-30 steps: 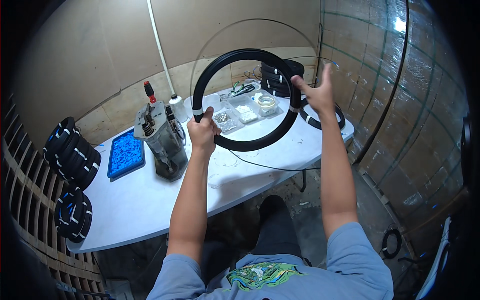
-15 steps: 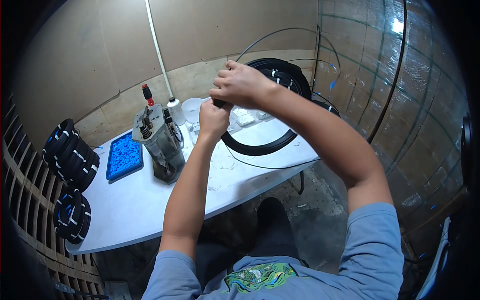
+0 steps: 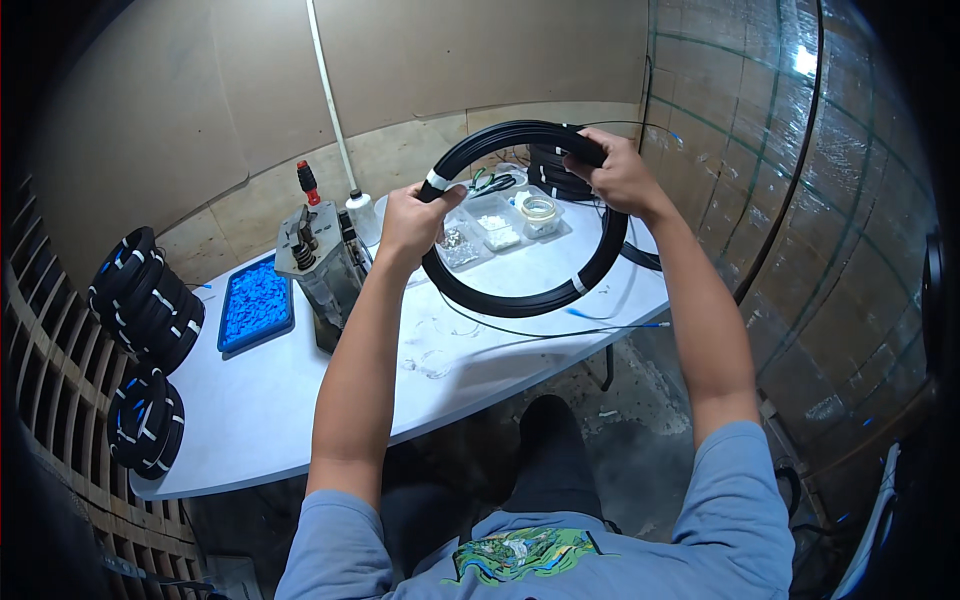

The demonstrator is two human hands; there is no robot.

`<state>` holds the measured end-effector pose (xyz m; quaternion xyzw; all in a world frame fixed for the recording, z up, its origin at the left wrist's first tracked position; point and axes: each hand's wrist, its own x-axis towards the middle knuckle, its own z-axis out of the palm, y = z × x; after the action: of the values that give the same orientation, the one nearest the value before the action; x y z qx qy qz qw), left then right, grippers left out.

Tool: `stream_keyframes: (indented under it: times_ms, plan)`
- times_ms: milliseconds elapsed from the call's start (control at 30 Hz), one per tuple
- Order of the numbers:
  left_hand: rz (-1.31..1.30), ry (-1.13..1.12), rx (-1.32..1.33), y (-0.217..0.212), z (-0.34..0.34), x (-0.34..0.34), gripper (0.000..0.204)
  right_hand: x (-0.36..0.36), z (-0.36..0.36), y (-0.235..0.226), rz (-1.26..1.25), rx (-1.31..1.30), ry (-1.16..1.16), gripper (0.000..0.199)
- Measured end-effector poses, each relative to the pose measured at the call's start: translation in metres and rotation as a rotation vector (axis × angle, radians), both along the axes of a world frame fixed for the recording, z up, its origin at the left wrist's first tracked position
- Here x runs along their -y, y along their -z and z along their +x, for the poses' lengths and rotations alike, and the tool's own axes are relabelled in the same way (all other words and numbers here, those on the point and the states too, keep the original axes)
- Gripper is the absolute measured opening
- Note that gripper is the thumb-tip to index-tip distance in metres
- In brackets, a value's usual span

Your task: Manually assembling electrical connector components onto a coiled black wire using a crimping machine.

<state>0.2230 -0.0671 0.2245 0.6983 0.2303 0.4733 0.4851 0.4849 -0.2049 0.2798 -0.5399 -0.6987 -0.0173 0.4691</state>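
Note:
A coil of black cable (image 3: 510,304) hangs over the table between my hands, its ring facing me. My left hand (image 3: 412,224) is closed round its left side, just below a white tie (image 3: 436,181). On the upper right, my right hand (image 3: 618,177) grips the same coil, fingers wrapped over the bundle. Another white tie (image 3: 579,284) circles the lower right of the ring. A thin cable end with a blue tip (image 3: 661,325) trails below, over the table's front edge.
Left of my arm stand a metal bench machine (image 3: 318,268) and a tray of blue caps (image 3: 254,306). Stacked cable coils (image 3: 145,300) sit at the far left. Behind my coil are more coils (image 3: 556,170), pliers (image 3: 491,183), a jar (image 3: 540,216) and small-parts trays (image 3: 495,232). Wrapped cartons (image 3: 740,190) line the right.
My right hand has left its place beside my left hand and moved to the coil's right side. The coil has come up from the table, spread between both hands.

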Motion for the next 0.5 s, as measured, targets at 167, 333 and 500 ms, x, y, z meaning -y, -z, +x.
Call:
stream_keyframes:
  times_ms: [167,333,500]
  plan:
    - [0.068,0.024,0.018,-0.015,-0.007,0.001,0.028,0.01,-0.004,-0.001,-0.01,-0.292,0.015,0.011]
    - [-0.016,0.123,0.14,0.016,-0.004,0.001,0.036,0.016,0.015,-0.007,-0.07,-0.59,0.067,0.013]
    - [-0.103,-0.065,0.143,0.021,0.011,0.009,0.036,0.016,0.013,0.008,-0.206,-0.848,0.094,0.018]
